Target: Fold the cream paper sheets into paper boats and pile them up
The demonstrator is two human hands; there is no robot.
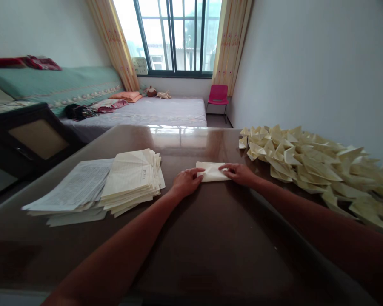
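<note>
Fingers narrow: left hand (187, 182) grips the left end of a cream folded-paper rectangle (213, 173), right hand (241, 174) the right end, mid-table. Left to right: dark wood cabinet (35, 136), contents hidden; glossy brown table (204, 242), left edge; white printed sheets (73, 187), overlapped by cream paper stack (127, 174); slim gap; hands, open room nearside and farside; heaped pointed cream folded-paper pieces (306, 157).

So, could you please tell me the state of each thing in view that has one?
Cream paper: folded, lying on the table
Left hand: fingers at the paper's left end
Right hand: fingers at its right end
Cream stack: uneven, top sheet creased
Printed sheets: fanned out
Paper pieces: folded, heaped
Curtains: drawn apart
Cabinet door: apparently shut
</note>
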